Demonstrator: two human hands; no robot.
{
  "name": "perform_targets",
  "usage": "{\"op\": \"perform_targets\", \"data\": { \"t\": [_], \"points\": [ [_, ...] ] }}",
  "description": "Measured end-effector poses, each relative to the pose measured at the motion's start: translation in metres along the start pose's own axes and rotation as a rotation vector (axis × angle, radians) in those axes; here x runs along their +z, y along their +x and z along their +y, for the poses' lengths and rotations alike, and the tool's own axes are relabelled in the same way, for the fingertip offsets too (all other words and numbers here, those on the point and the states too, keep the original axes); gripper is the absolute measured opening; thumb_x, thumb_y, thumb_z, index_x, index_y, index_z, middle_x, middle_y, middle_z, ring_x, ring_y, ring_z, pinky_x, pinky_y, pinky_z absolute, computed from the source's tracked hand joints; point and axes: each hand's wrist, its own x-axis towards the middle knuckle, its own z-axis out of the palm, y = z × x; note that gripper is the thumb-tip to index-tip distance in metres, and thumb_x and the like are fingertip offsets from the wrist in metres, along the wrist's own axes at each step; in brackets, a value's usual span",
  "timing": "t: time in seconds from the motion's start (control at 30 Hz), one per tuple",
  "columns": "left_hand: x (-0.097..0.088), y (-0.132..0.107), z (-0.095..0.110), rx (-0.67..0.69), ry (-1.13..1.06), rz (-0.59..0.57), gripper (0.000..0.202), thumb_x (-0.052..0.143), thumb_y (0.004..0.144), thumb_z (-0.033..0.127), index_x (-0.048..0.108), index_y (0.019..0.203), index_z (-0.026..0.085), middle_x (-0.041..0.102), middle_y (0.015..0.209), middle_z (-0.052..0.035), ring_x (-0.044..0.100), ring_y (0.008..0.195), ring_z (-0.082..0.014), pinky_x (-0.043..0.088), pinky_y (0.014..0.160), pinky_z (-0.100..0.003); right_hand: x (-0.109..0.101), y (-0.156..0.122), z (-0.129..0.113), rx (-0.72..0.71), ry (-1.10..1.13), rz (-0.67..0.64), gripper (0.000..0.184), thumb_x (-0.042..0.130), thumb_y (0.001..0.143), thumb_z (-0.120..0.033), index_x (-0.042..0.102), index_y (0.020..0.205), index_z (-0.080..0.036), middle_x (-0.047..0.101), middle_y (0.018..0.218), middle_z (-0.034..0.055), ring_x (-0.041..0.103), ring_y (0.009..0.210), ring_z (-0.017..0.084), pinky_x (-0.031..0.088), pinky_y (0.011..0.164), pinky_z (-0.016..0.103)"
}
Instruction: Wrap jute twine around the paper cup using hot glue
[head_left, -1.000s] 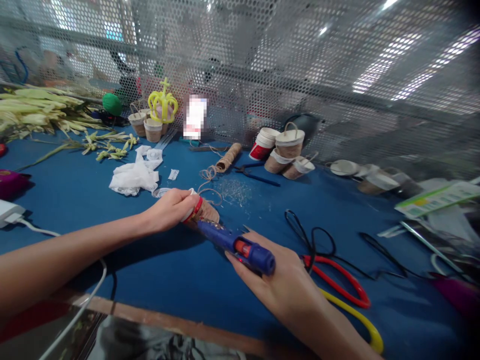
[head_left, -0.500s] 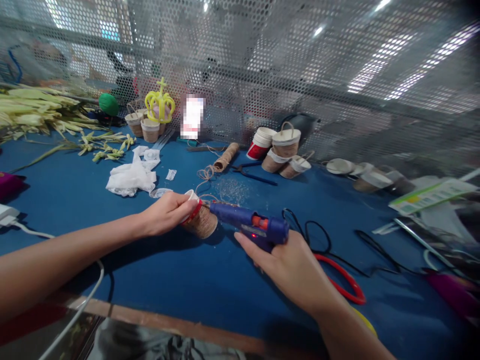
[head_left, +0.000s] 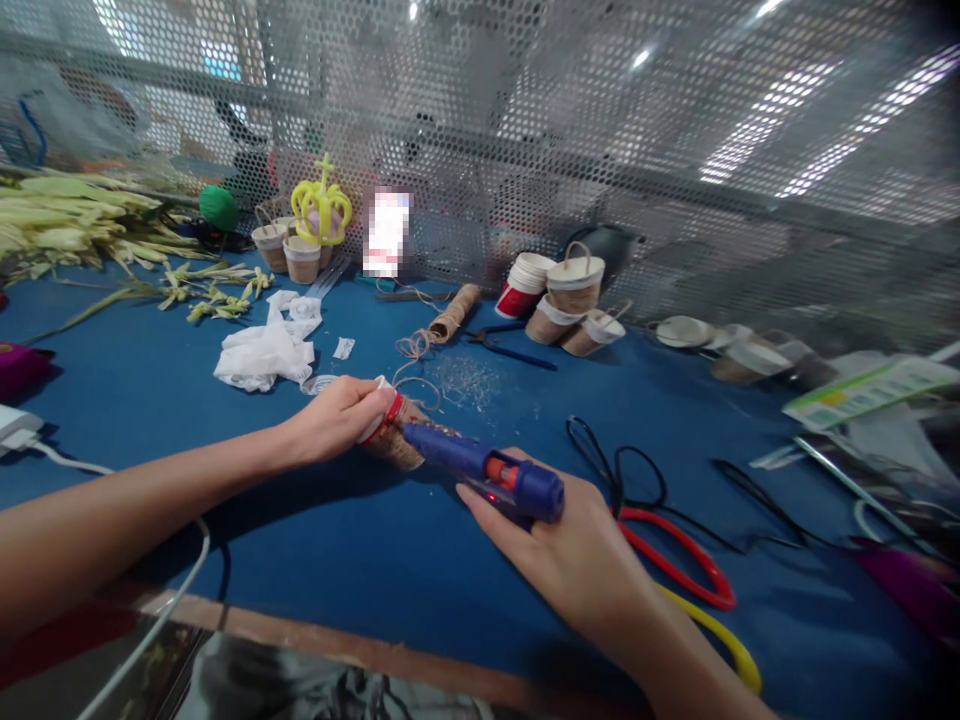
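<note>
**Above a flat blue worktop (head_left: 390,560), a blue plastic glue gun (head_left: 454,455) points at a small twine-wrapped white cup (head_left: 401,452)**

Over the near part of the worktop, I see the person's left hand (head_left: 337,420) gripping the cup at its white rim, by a shiny red band (head_left: 393,407). The cup is tilted. The right hand (head_left: 577,535) is closed around the glue gun, which has an orange insert and a small lit red dot. Its nozzle is at the cup's wrapped side; whether it touches, I can't tell from here.

Just beyond the cup, thin brown twine trails from a brown twine roll (head_left: 455,312), near a pair of blue-handled pliers (head_left: 525,357). Crumpled white fabric (head_left: 259,360) lies past the left hand. Beside the right wrist are a red looped handle (head_left: 721,590) and a yellow curved handle (head_left: 739,655). Along the back stands a grey perforated metal panel (head_left: 450,170).
</note>
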Motion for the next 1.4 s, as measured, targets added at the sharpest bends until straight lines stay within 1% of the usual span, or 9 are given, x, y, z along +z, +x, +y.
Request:
{"op": "perform_targets", "data": {
  "t": [0.17, 0.33, 0.57, 0.7, 0.9, 1.03, 1.2, 1.3, 1.4],
  "points": [
    [0.002, 0.002, 0.005, -0.053, -0.123, 0.016, 0.034, 0.039, 0.077, 0.035, 0.065, 0.072, 0.012, 0.065, 0.067, -0.0028, 0.054, 0.056, -0.0113, 0.042, 0.052, -0.020, 0.003, -0.003, -0.002, -0.100, -0.047, -0.051, 0.012, 0.049, 0.077, -0.021, 0.050, 0.065, -0.019, 0.056, 0.059, -0.0011, 0.051, 0.052, 0.011, 0.040, 0.050, 0.023],
    [0.003, 0.005, 0.003, -0.081, -0.092, 0.107, 0.032, 0.042, 0.075, 0.035, 0.062, 0.065, 0.012, 0.062, 0.061, -0.0018, 0.051, 0.053, -0.0106, 0.039, 0.048, -0.019, 0.004, -0.005, -0.001, -0.177, -0.104, -0.057, 0.006, 0.048, 0.075, -0.014, 0.052, 0.074, -0.019, 0.059, 0.066, 0.0007, 0.053, 0.056, 0.012, 0.041, 0.052, 0.023],
    [0.006, 0.006, 0.008, -0.184, -0.308, 0.101, 0.026, 0.042, 0.077, 0.023, 0.061, 0.061, 0.014, 0.061, 0.055, 0.0011, 0.051, 0.046, -0.0083, 0.039, 0.046, -0.018, 0.005, -0.007, 0.002, -0.242, -0.134, 0.002, 0.010, 0.047, 0.072, -0.011, 0.051, 0.076, -0.020, 0.060, 0.068, 0.0024, 0.056, 0.058, 0.014, 0.043, 0.053, 0.025],
    [0.007, 0.006, 0.007, -0.193, -0.340, 0.116, 0.026, 0.043, 0.076, 0.022, 0.061, 0.060, 0.014, 0.061, 0.053, 0.0006, 0.050, 0.045, -0.0079, 0.037, 0.044, -0.018, 0.005, -0.007, 0.003, -0.305, -0.141, -0.004, 0.010, 0.047, 0.071, -0.011, 0.051, 0.077, -0.019, 0.061, 0.069, 0.0038, 0.059, 0.060, 0.017, 0.044, 0.053, 0.026],
    [0.007, 0.008, -0.002, -0.152, -0.270, 0.137, 0.025, 0.046, 0.074, 0.029, 0.058, 0.060, 0.012, 0.057, 0.053, 0.0009, 0.049, 0.046, -0.0086, 0.037, 0.044, -0.018, 0.004, -0.006, 0.003, -0.272, -0.124, -0.011, 0.013, 0.048, 0.072, -0.011, 0.052, 0.080, -0.019, 0.062, 0.072, 0.0035, 0.060, 0.063, 0.016, 0.045, 0.055, 0.025],
    [0.005, 0.008, -0.001, -0.143, -0.247, 0.121, 0.026, 0.045, 0.074, 0.031, 0.058, 0.063, 0.012, 0.059, 0.057, -0.0003, 0.051, 0.050, -0.0098, 0.039, 0.048, -0.020, 0.003, -0.004, -0.001, -0.157, -0.083, -0.041, 0.006, 0.048, 0.075, -0.017, 0.053, 0.074, -0.019, 0.061, 0.067, 0.0019, 0.057, 0.059, 0.015, 0.046, 0.054, 0.026],
    [0.003, 0.005, 0.002, -0.122, -0.245, 0.099, 0.027, 0.046, 0.073, 0.033, 0.060, 0.068, 0.010, 0.061, 0.060, -0.0020, 0.053, 0.052, -0.0109, 0.040, 0.051, -0.021, -0.015, 0.006, -0.004, 0.198, 0.156, -0.038, 0.015, 0.055, 0.073, -0.033, 0.056, 0.065, -0.020, 0.056, 0.048, -0.0015, 0.053, 0.043, 0.013, 0.045, 0.043, 0.024],
    [0.002, 0.004, 0.000, -0.125, -0.240, 0.113, 0.028, 0.045, 0.073, 0.034, 0.060, 0.068, 0.010, 0.061, 0.060, -0.0021, 0.054, 0.054, -0.0117, 0.041, 0.052, -0.021, -0.031, 0.019, 0.006, 0.327, 0.331, 0.001, 0.020, 0.054, 0.073, -0.036, 0.059, 0.071, -0.017, 0.052, 0.044, -0.0029, 0.049, 0.038, 0.011, 0.041, 0.039, 0.022],
    [0.001, 0.004, -0.001, -0.132, -0.257, 0.120, 0.028, 0.045, 0.073, 0.035, 0.060, 0.067, 0.011, 0.061, 0.059, -0.0018, 0.055, 0.055, -0.0120, 0.041, 0.053, -0.021, -0.036, 0.039, 0.029, 0.400, 0.394, 0.127, 0.027, 0.061, 0.069, -0.039, 0.058, 0.060, -0.014, 0.057, 0.055, 0.0016, 0.052, 0.050, 0.010, 0.040, 0.043, 0.020]
  ]
}}
